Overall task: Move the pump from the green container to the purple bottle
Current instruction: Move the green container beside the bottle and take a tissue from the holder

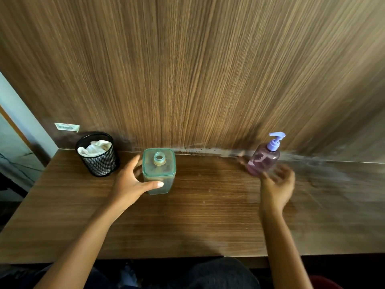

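The square green container (159,171) stands upright on the wooden desk (198,215) with its neck open and no pump on it. My left hand (130,182) grips its left side, thumb across the front. To the right stands the purple bottle (263,159) with the lilac pump (275,140) seated on its neck. My right hand (277,184) is blurred just in front of and below the bottle, fingers loosely spread; I cannot see whether they touch it.
A black mesh cup (98,155) holding a crumpled white cloth sits at the desk's back left. A wood-grain wall panel (198,69) rises right behind the objects. The desk's front edge runs near my lap.
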A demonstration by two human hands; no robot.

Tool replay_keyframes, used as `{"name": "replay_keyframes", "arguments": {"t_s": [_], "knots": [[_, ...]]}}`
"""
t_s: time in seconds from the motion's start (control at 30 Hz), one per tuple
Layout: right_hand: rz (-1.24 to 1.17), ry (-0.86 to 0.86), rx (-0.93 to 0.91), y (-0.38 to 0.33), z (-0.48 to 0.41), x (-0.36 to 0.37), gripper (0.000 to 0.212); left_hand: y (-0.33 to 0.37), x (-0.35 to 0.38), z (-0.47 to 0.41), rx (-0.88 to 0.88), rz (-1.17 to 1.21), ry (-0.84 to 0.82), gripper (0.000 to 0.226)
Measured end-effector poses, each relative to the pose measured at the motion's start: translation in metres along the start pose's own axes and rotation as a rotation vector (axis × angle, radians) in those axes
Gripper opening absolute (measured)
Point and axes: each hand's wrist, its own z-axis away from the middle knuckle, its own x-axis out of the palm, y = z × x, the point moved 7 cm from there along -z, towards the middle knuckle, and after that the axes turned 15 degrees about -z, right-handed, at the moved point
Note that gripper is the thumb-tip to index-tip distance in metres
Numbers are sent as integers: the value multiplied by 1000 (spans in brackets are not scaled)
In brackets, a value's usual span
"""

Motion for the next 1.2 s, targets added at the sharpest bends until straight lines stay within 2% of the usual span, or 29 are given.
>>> {"name": "replay_keyframes", "arguments": {"t_s": [0.07,0.13,0.2,0.23,0.3,0.4,0.5,0.63,0.7,0.83,0.93,1.2], "knots": [[29,-225,53,-2,43,27,32,5,-2,3,-7,39,10,110],[69,-575,117,2,87,68,41,14,-4,7,6,90,55,108],[172,-835,-11,-8,126,102,70,26,-4,13,27,54,124,105],[227,-910,-108,-10,142,114,83,31,-2,15,36,33,145,103],[292,-958,-246,-13,160,128,98,39,3,19,43,38,137,98],[378,-861,-330,-12,160,128,104,50,14,24,34,72,104,92],[451,-715,-373,-14,149,116,100,66,26,33,86,114,90,86],[395,-516,-396,-25,119,85,94,89,43,39,195,241,-86,81],[340,-415,-412,-29,94,60,98,90,48,40,192,289,-128,69],[340,-260,-389,-23,41,0,96,75,50,35,193,181,-136,36],[384,-225,-357,-16,9,-33,97,66,48,31,177,192,-131,26],[399,-268,-298,-1,-28,-49,103,61,51,28,216,57,-111,26]]}}
